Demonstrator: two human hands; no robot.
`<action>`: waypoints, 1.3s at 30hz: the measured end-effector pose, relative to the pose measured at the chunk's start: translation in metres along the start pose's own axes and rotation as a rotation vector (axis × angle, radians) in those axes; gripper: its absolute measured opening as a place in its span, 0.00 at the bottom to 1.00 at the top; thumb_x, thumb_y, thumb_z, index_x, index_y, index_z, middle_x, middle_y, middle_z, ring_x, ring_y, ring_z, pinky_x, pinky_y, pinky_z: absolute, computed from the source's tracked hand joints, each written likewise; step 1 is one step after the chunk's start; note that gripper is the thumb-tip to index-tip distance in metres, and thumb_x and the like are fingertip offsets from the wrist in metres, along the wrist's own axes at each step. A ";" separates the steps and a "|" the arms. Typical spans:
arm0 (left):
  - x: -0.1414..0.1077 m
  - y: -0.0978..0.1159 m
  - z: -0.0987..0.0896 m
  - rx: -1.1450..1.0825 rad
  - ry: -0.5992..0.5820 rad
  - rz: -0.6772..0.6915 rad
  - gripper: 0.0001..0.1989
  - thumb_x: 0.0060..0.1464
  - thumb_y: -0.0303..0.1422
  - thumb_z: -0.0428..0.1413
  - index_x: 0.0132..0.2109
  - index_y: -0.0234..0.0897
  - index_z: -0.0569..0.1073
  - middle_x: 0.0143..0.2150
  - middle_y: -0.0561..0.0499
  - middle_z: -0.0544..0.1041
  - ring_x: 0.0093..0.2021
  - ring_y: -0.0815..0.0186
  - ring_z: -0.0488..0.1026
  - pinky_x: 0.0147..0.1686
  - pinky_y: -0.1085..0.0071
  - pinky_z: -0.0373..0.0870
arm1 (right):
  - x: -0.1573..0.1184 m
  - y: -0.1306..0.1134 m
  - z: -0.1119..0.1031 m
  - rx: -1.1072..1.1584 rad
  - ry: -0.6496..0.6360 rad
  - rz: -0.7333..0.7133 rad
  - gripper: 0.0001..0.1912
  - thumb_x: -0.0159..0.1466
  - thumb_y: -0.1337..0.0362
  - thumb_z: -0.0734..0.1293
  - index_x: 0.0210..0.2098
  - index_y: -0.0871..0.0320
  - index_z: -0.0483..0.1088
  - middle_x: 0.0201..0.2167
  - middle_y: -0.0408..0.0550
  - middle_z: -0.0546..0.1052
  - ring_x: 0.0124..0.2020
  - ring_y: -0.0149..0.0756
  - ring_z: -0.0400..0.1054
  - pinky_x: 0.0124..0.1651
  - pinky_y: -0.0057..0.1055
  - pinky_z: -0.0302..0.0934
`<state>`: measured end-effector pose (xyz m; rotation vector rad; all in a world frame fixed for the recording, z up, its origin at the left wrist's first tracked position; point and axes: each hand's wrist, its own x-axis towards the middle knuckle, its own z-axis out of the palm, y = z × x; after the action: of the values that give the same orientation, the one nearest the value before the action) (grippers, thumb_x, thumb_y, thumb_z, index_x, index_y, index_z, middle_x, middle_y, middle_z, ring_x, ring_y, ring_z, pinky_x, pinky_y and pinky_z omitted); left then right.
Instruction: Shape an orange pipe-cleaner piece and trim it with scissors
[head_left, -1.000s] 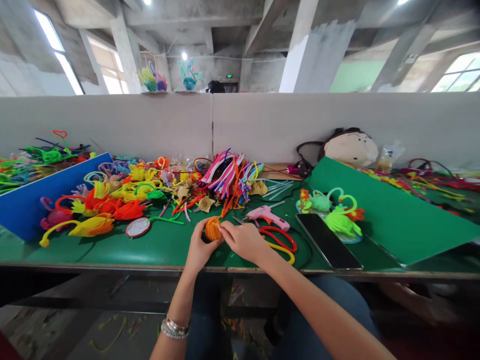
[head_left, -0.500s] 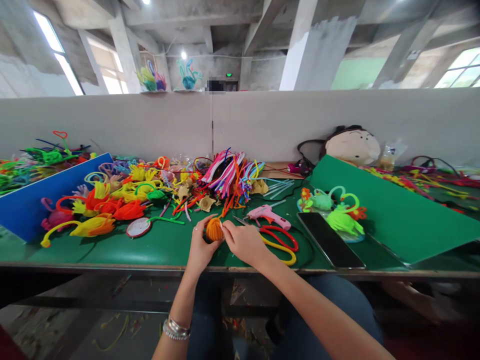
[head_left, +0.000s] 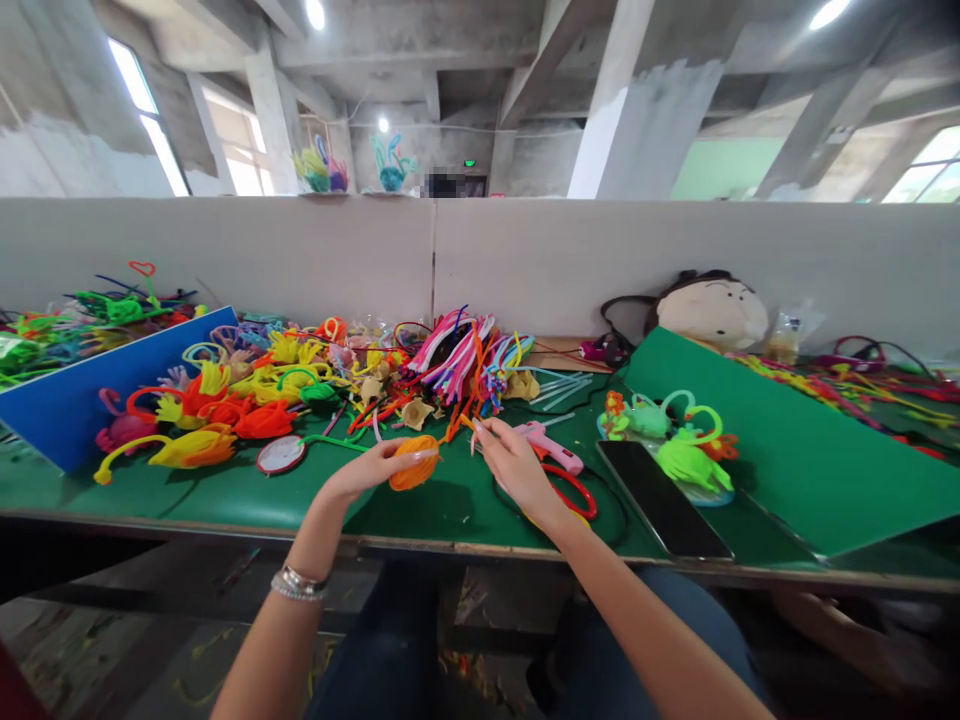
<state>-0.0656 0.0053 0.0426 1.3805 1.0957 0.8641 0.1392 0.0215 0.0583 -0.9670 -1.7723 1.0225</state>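
My left hand is closed round an orange bundle of looped pipe cleaners, thumb on top, just above the green tabletop. To its right my right hand pinches an orange pipe cleaner between thumb and fingertips. Whether that strand joins the bundle I cannot tell. Under and behind the right hand lie scissors with red and yellow handles, their blades mostly hidden. A pink glue gun is partly covered by the same hand.
Finished pipe-cleaner birds and loose stems pile up at left and centre. A white disc lies in front. To the right are a black phone, green swans and a slanted green board; a blue board stands left.
My hands have drawn apart. The left has shifted left with the orange bundle, and the right has moved off it to the right, now pinching an orange pipe cleaner. The view has tilted up slightly.
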 end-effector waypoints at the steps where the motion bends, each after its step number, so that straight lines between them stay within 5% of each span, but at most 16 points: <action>1: 0.000 0.003 -0.006 0.016 -0.032 -0.016 0.21 0.41 0.41 0.58 0.42 0.34 0.72 0.38 0.48 0.74 0.35 0.66 0.69 0.35 0.74 0.65 | 0.001 0.002 0.000 0.015 -0.002 0.010 0.14 0.61 0.53 0.54 0.26 0.56 0.59 0.15 0.34 0.51 0.15 0.24 0.44 0.17 0.23 0.39; 6: 0.004 0.012 -0.019 0.097 -0.120 -0.055 0.23 0.38 0.38 0.61 0.44 0.36 0.71 0.40 0.48 0.74 0.38 0.65 0.69 0.38 0.72 0.65 | -0.001 0.003 0.006 -0.068 -0.061 0.018 0.13 0.61 0.55 0.54 0.27 0.57 0.60 0.13 0.34 0.51 0.14 0.23 0.45 0.17 0.23 0.40; 12: 0.006 0.013 -0.015 0.082 -0.215 -0.066 0.20 0.40 0.36 0.59 0.43 0.34 0.72 0.39 0.48 0.75 0.36 0.66 0.70 0.38 0.72 0.65 | -0.008 0.001 0.016 -0.146 -0.176 0.067 0.12 0.62 0.56 0.52 0.30 0.56 0.59 0.13 0.34 0.55 0.13 0.24 0.49 0.16 0.22 0.43; 21: 0.010 0.005 -0.011 0.000 -0.091 0.055 0.15 0.39 0.33 0.60 0.39 0.36 0.74 0.39 0.46 0.76 0.36 0.63 0.71 0.36 0.70 0.68 | -0.012 -0.004 0.017 -0.294 -0.222 0.030 0.13 0.63 0.57 0.49 0.26 0.55 0.54 0.16 0.35 0.58 0.16 0.25 0.54 0.19 0.22 0.46; 34: 0.008 0.003 -0.005 0.067 -0.152 0.125 0.25 0.35 0.31 0.62 0.45 0.35 0.70 0.40 0.47 0.73 0.39 0.64 0.70 0.39 0.69 0.67 | -0.013 -0.001 0.020 -0.378 -0.151 -0.078 0.12 0.64 0.60 0.49 0.25 0.56 0.53 0.19 0.36 0.58 0.20 0.26 0.54 0.25 0.24 0.47; 39: 0.007 -0.003 0.005 0.211 -0.001 0.240 0.26 0.34 0.34 0.63 0.45 0.37 0.70 0.43 0.47 0.72 0.42 0.62 0.68 0.43 0.68 0.64 | -0.015 0.000 0.023 -0.574 -0.099 -0.096 0.10 0.63 0.64 0.50 0.29 0.57 0.58 0.21 0.40 0.64 0.23 0.29 0.59 0.26 0.25 0.47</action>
<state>-0.0595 0.0102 0.0389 1.7141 1.0569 0.9390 0.1226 0.0026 0.0469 -1.1702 -2.2304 0.5081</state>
